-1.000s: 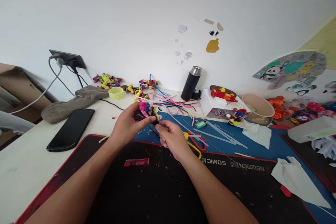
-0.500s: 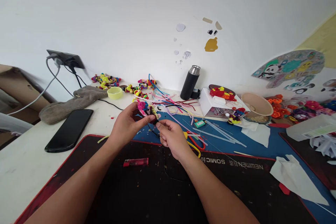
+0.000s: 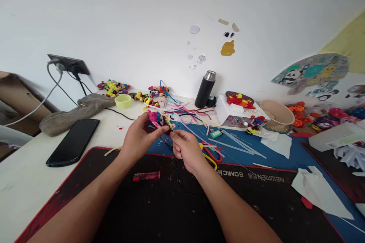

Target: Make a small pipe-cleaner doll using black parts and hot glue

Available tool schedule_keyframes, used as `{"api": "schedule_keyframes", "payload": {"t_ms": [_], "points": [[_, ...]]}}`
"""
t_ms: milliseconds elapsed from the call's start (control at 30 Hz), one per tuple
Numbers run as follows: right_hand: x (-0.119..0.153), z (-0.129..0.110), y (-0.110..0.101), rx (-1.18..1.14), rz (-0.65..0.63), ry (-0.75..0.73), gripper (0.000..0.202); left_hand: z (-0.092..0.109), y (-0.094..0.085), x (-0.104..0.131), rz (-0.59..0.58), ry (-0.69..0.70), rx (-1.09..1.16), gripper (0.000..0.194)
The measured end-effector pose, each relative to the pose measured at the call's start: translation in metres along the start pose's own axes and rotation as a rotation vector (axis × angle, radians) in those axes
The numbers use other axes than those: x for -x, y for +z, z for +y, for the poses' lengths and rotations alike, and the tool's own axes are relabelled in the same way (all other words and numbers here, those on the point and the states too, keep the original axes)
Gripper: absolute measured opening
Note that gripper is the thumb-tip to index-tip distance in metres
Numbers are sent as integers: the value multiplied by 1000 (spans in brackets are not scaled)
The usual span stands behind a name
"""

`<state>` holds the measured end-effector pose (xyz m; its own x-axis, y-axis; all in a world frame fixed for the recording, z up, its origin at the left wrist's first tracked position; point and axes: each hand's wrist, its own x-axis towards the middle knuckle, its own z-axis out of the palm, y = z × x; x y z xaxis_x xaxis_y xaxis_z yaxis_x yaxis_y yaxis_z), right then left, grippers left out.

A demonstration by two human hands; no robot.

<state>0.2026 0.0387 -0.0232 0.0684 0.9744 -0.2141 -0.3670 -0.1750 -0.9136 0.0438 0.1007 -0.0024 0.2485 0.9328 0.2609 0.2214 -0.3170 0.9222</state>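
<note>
A small fuzzy pipe-cleaner figure [image 3: 155,117] in pink, blue, yellow and black is held up over the dark desk mat [image 3: 159,209]. My left hand [image 3: 139,136] is closed round it, thumb along its near side. At the figure's right end, the fingertips of my right hand [image 3: 185,146] pinch together on its dark part; the exact piece between them is too small to make out. Scissors with red and yellow handles [image 3: 211,160] lie just right of my right hand, partly hidden by it. Below my hands a red lighter [image 3: 146,176] rests on the mat.
Behind my hands lie loose pipe cleaners [image 3: 185,110] and several finished figures [image 3: 114,87]. A black thermos [image 3: 204,90] stands near the wall, beside a white box [image 3: 236,112]. At left are a phone [image 3: 73,142] and a tape roll [image 3: 123,101]; clear glue sticks [image 3: 242,144] lie right.
The whole view has shifted slightly, so things sit a little further left. Both hands keep their hold on the figure, with hardly any movement.
</note>
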Motion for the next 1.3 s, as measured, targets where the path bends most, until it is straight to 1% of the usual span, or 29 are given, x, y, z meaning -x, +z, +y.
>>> {"api": "schedule_keyframes", "payload": {"t_ms": [367,567,733,1000,1167,1300], "points": [[0,-1,0,-41,25,5,39,-2,3,-1,-11,-28,83,47],[0,-1,1,-59,34,13,39,1,4,0,0,-54,121,49],[1,-2,1,-58,33,14,38,2,5,0,6,-49,135,49],[1,-2,0,-40,18,5,39,-1,3,-1,23,-48,127,49],[1,-2,0,-18,-10,-3,39,2,3,-1,32,-48,150,45],[2,-3,0,13,-32,-16,40,9,1,-2,77,-33,166,44]]}}
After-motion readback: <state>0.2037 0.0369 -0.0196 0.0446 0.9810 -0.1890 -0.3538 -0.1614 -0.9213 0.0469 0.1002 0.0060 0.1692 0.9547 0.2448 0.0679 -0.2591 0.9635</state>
